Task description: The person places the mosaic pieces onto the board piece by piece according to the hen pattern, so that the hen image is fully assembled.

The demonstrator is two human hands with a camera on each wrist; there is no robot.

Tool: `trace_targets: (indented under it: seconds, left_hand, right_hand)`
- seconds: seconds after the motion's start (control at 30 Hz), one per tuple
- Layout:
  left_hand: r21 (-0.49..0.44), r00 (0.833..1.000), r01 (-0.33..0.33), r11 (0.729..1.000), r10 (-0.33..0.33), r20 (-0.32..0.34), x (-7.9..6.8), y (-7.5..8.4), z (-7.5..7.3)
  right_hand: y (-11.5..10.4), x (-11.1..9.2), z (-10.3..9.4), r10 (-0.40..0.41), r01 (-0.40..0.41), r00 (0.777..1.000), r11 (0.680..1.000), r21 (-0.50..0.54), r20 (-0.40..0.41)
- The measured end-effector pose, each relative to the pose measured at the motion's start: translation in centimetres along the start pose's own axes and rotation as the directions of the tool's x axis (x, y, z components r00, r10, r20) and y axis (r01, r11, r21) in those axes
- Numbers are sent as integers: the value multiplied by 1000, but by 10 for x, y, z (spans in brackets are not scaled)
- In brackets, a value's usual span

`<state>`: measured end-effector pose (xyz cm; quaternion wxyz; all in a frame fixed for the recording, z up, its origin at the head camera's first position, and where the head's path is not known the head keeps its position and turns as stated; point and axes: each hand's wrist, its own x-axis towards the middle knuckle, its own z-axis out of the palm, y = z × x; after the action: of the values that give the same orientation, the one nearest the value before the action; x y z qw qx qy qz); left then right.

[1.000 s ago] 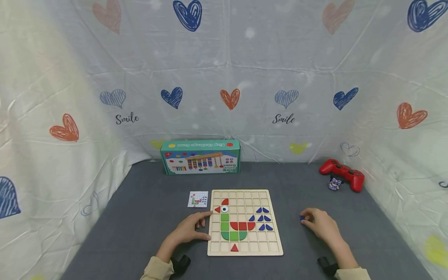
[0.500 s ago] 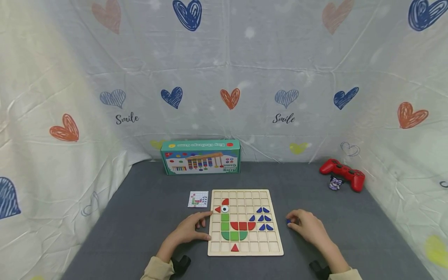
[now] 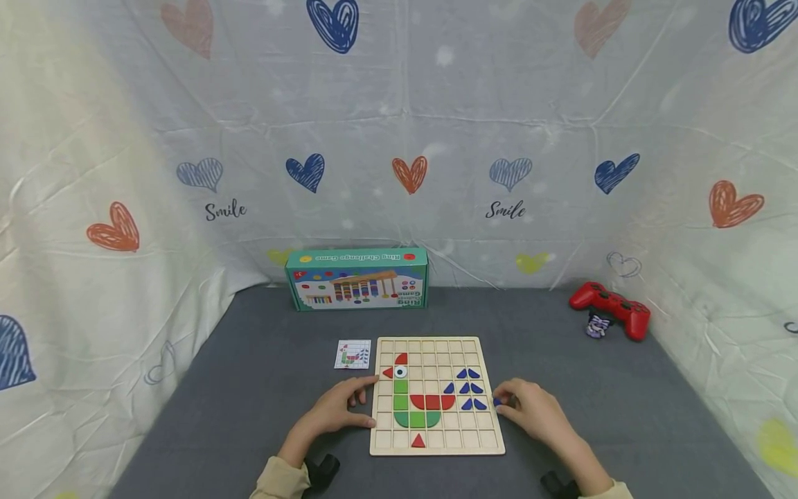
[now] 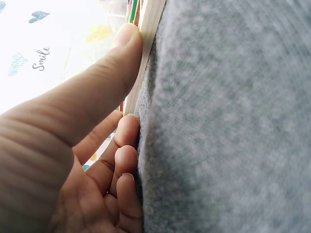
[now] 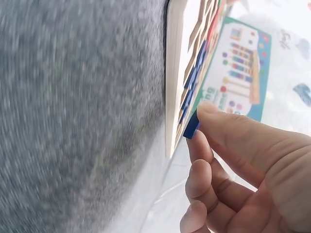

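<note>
A square wooden grid board (image 3: 436, 440) lies on the table, with red, green and blue pieces and a round eye piece (image 3: 400, 372) set in its cells. My left hand (image 3: 333, 407) rests at the board's left edge, thumb and index finger spread apart and touching it; the other fingers bend loosely in the left wrist view. My right hand (image 3: 535, 410), just off the board's right edge, pinches a small blue piece (image 5: 191, 125) between thumb and fingers. Several blue pieces (image 3: 469, 389) sit in the right-hand cells nearest that hand. A red triangle (image 3: 418, 441) lies in the bottom row.
A small pattern card (image 3: 352, 354) lies left of the board's top corner. Behind stands a green game box (image 3: 357, 281). A red game controller (image 3: 611, 310) with a small cartoon figure (image 3: 597, 326) lies at the back right. Printed cloth hangs around the grey table (image 3: 262, 360).
My right hand has moved left with the blue piece, from well out on the table to beside the board's right edge. The left hand stays in place.
</note>
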<state>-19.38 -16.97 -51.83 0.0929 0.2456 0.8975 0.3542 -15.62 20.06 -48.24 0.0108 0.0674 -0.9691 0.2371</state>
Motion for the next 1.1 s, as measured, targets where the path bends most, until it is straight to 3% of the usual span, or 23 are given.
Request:
trace_targets:
  seconds: [0.47,1.1]
  left_hand:
    - [-6,1000,-5,1000,5,3,0,-1,-1]
    - [-18,1000,2,1000,-2,1,0,4,-2]
  right_hand:
    - [-6,-7,9,-119,119,992,993,12,48]
    - [-8,-8,5,-153,151,984,988,29,94]
